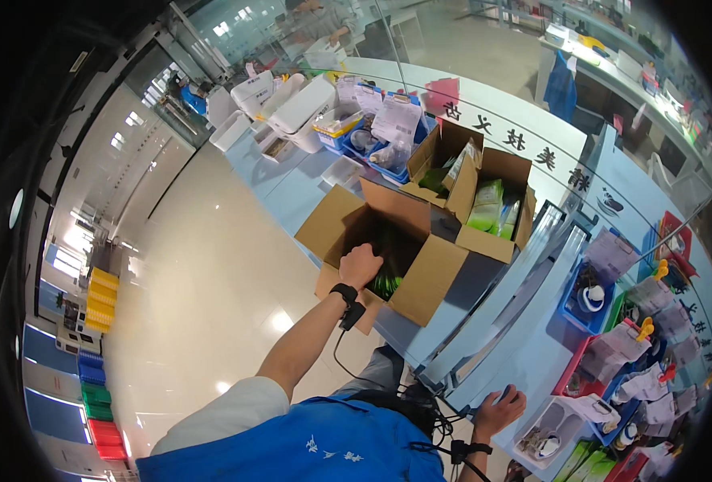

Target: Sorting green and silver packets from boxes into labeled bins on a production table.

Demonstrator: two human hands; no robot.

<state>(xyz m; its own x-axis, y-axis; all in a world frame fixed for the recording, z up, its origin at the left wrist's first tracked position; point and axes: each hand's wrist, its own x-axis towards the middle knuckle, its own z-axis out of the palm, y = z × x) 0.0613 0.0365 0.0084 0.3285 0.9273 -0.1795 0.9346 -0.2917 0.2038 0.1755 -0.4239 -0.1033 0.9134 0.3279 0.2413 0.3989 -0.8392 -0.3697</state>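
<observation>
My left hand is down at the near side of an open cardboard box, its fingers curled. Just beneath it, green glossy packets show in the shadowed interior; whether the fingers grip one is hidden. The box's flaps are folded outward, and it stands by the pale blue bench's edge. My right hand rests at the edge of the other bench section, fingers loosely bent and apart, beside a white tray of small parts. A dark band with a cable sits on each wrist.
Behind the box stand two more open cartons, one with green packets. Blue bins and white tubs line the far left. Red, blue and green trays with clipped papers crowd the right bench. Metal rails run between sections; cables hang by my waist.
</observation>
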